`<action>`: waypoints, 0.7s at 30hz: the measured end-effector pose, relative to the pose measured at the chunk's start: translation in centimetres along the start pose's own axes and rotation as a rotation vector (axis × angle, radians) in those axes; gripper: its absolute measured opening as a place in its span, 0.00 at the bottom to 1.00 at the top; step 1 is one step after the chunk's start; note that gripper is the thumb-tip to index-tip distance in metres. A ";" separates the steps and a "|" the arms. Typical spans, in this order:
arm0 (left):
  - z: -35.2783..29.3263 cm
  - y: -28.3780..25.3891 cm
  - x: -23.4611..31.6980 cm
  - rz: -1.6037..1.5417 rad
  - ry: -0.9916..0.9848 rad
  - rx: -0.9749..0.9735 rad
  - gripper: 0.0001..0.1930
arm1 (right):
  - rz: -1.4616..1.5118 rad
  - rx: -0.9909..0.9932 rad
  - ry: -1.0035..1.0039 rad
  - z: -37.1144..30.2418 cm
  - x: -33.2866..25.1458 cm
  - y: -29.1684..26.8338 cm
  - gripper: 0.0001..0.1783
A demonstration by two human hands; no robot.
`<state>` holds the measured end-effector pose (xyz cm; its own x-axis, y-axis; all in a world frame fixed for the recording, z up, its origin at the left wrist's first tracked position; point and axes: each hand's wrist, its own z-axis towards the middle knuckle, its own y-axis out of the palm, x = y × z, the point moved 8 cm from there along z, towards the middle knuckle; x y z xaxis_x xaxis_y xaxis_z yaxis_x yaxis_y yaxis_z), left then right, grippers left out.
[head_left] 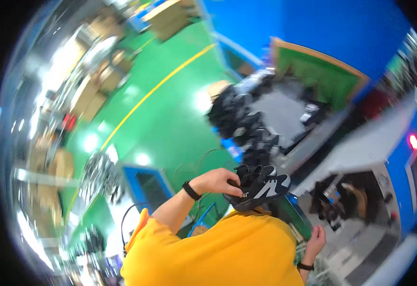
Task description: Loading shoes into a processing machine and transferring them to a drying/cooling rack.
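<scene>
The left hand [219,181] is gripping a black-and-white sneaker [264,190], its long axis pointing roughly toward three o'clock from that grip, while the farther right hand [316,241] is hanging loosely open, apparently empty, between four and five

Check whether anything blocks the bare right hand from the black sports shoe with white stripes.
Nothing visible does. The right hand is apart from the shoe; a dark green flat surface shows between them, apparently lower down. The bare left hand grips the shoe's left end.
</scene>
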<state>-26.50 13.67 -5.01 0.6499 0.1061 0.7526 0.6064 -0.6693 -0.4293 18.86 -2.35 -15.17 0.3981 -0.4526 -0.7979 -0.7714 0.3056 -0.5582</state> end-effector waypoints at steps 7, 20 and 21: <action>-26.1 -0.6 -12.3 -0.116 -0.518 0.826 0.21 | -0.231 -0.278 -0.069 3.1 1.9 3.5 0.17; -63.8 8.6 -25.0 0.127 -2.342 1.641 0.30 | -0.374 -0.535 -0.348 3.7 -5.3 6.9 0.21; -65.9 9.7 -27.5 0.085 -2.303 1.630 0.26 | -0.347 -0.601 -0.370 4.4 -1.8 7.8 0.22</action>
<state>-68.73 -44.22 3.03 -0.6130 0.7898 0.0206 -0.3311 -0.2332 -0.9143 14.26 4.53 -19.09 0.7237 -0.0988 -0.6830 -0.6666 -0.3561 -0.6548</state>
